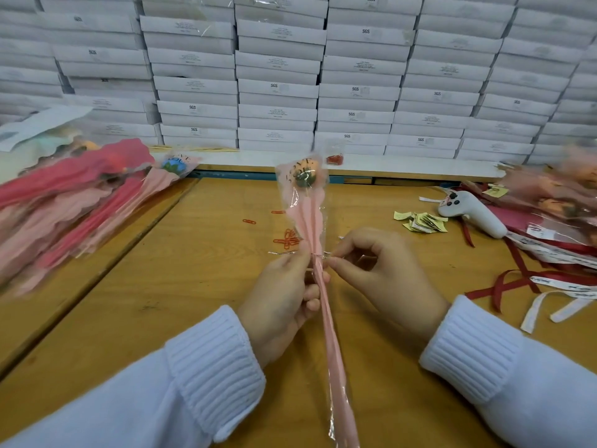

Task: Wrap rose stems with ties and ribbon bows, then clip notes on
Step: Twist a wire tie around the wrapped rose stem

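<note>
While the left hand (pixel 278 299) grips the rose (pixel 305 215) by its stem (pixel 327 318) in the centre of the frame, above the tabletop (pixel 193 270), the right hand (pixel 387 274) pinches the tie (pixel 318 256) wound around that stem.

The table (pixel 177 286) shows bare wood at the front left, room to pass. A pile of wrapped roses (pixel 74 202) blocks the far left. Paper clips (pixel 286 239) dot the middle. Ribbons (pixel 517 279), yellow notes (pixel 423 221) and a white tool (pixel 475 213) crowd the right. White boxes (pixel 323 76) wall the back.
</note>
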Motion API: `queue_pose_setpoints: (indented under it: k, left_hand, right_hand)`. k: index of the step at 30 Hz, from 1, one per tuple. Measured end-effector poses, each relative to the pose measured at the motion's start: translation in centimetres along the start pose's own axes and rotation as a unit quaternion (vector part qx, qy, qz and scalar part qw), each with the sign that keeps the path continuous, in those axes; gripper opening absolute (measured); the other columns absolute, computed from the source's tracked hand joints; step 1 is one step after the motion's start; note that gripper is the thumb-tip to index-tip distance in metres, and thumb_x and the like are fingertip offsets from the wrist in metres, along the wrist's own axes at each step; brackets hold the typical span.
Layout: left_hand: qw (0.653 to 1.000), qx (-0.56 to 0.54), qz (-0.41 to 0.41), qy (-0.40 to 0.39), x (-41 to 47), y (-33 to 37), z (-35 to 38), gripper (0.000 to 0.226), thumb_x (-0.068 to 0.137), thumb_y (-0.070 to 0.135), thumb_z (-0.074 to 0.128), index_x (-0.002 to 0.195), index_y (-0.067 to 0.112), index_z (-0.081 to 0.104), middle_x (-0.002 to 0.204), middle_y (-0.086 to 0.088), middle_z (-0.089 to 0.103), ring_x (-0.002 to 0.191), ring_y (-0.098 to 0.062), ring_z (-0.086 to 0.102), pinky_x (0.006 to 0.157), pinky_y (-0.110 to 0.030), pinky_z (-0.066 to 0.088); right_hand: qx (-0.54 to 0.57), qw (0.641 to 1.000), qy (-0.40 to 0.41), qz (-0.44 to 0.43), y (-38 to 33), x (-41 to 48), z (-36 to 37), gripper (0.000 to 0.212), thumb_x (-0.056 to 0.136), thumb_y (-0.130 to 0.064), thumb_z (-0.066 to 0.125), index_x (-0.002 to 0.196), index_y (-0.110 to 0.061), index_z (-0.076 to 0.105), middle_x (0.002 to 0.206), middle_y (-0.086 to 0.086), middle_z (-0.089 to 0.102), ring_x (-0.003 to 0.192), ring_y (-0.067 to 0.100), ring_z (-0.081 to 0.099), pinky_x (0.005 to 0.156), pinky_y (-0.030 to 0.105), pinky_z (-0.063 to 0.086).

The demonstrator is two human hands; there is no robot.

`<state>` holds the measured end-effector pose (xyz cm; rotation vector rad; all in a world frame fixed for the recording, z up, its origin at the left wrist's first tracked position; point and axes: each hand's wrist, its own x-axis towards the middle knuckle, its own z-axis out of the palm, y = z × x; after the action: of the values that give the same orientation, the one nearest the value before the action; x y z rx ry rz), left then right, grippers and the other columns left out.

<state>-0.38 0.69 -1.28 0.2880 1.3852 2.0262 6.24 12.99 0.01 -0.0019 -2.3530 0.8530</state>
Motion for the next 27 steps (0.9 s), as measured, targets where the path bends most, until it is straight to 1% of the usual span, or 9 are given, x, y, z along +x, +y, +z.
queue_pose_setpoints:
  k: [3,6,9,12,16,18,20,24,27]
  left_hand:
    - [1.000,-0.020,0.003,0.013,0.1,0.1,0.0,0.026,0.100,0.028,0.044,0.090,0.005,0.053,0.053,-0.002,0.055,0.032,-0.003,0.032,0.030,-0.014,0.029]
    - [0.999,-0.031,0.006,0.012,0.2,0.3,-0.1,0.021,0.099,0.022,0.047,0.085,0.006,0.050,0.055,-0.003,0.054,0.032,-0.003,0.031,0.030,-0.014,0.028]
    - [0.999,-0.037,-0.002,-0.002,0.2,0.4,-0.1,0.020,0.098,0.022,0.048,0.091,0.003,0.052,0.057,-0.003,0.053,0.032,-0.003,0.031,0.029,-0.013,0.028]
    - [0.998,-0.054,-0.014,-0.020,0.2,0.5,-0.1,0.021,0.100,0.022,0.045,0.094,0.003,0.054,0.056,-0.003,0.055,0.033,-0.003,0.031,0.030,-0.013,0.028]
    - [0.999,-0.019,0.016,-0.031,0.4,0.2,-0.2,0.021,0.100,0.015,0.042,0.088,0.002,0.055,0.054,-0.001,0.058,0.033,-0.002,0.031,0.031,-0.013,0.029]
    - [0.999,0.012,0.030,-0.034,0.5,0.0,-0.4,0.019,0.099,0.012,0.044,0.088,0.002,0.056,0.054,-0.001,0.058,0.032,-0.002,0.032,0.031,-0.013,0.029]
    - [0.998,0.031,0.035,-0.043,0.5,-0.2,-0.5,0.018,0.098,0.012,0.047,0.085,0.004,0.056,0.054,-0.001,0.058,0.033,-0.002,0.034,0.031,-0.012,0.029]
    - [0.997,0.037,0.052,-0.034,0.4,-0.4,-0.3,0.019,0.097,0.012,0.049,0.081,0.007,0.056,0.052,0.001,0.057,0.032,-0.001,0.034,0.031,-0.012,0.028]
    - [0.997,0.024,0.065,-0.020,0.3,-0.3,-0.2,0.020,0.096,0.012,0.050,0.078,0.007,0.055,0.052,0.000,0.057,0.031,-0.001,0.032,0.030,-0.012,0.027]
  right_hand:
    - [-0.007,1.000,-0.015,-0.001,0.3,0.1,-0.1,0.008,0.080,-0.009,0.072,0.074,-0.011,0.070,0.071,-0.007,0.065,0.067,0.011,0.060,0.067,0.032,0.051]
    - [0.028,0.998,-0.027,0.044,0.6,0.2,-0.1,0.016,0.083,-0.009,0.071,0.071,-0.018,0.066,0.066,-0.008,0.063,0.066,0.016,0.059,0.066,0.033,0.051]
    - [0.095,0.990,-0.045,0.095,0.8,0.3,0.0,0.013,0.085,-0.005,0.067,0.073,-0.009,0.064,0.063,0.001,0.059,0.058,0.013,0.056,0.058,0.025,0.049]
    - [0.161,0.973,-0.071,0.149,1.0,0.2,-0.2,0.011,0.087,-0.003,0.063,0.076,-0.006,0.063,0.060,-0.001,0.057,0.054,0.002,0.054,0.052,0.016,0.046]
    - [0.260,0.935,-0.121,0.210,1.3,0.2,-0.8,0.005,0.087,-0.008,0.063,0.082,-0.008,0.061,0.069,0.002,0.063,0.057,0.008,0.056,0.050,0.018,0.045]
    - [0.343,0.899,-0.143,0.231,1.2,0.2,-0.8,0.015,0.080,-0.020,0.065,0.088,-0.008,0.060,0.074,0.005,0.065,0.056,0.011,0.056,0.048,0.019,0.044]
    - [0.353,0.896,-0.146,0.226,1.1,0.3,-0.6,0.023,0.074,-0.025,0.065,0.088,-0.008,0.061,0.069,0.005,0.066,0.051,0.010,0.055,0.045,0.017,0.042]
    - [0.367,0.895,-0.124,0.223,1.4,0.4,-0.4,0.002,0.084,-0.007,0.061,0.083,-0.007,0.060,0.059,0.003,0.063,0.043,0.007,0.053,0.039,0.014,0.038]
    - [0.371,0.890,-0.130,0.232,1.5,0.4,-0.4,0.013,0.090,0.000,0.056,0.079,-0.007,0.058,0.058,0.003,0.062,0.044,0.008,0.055,0.040,0.014,0.039]
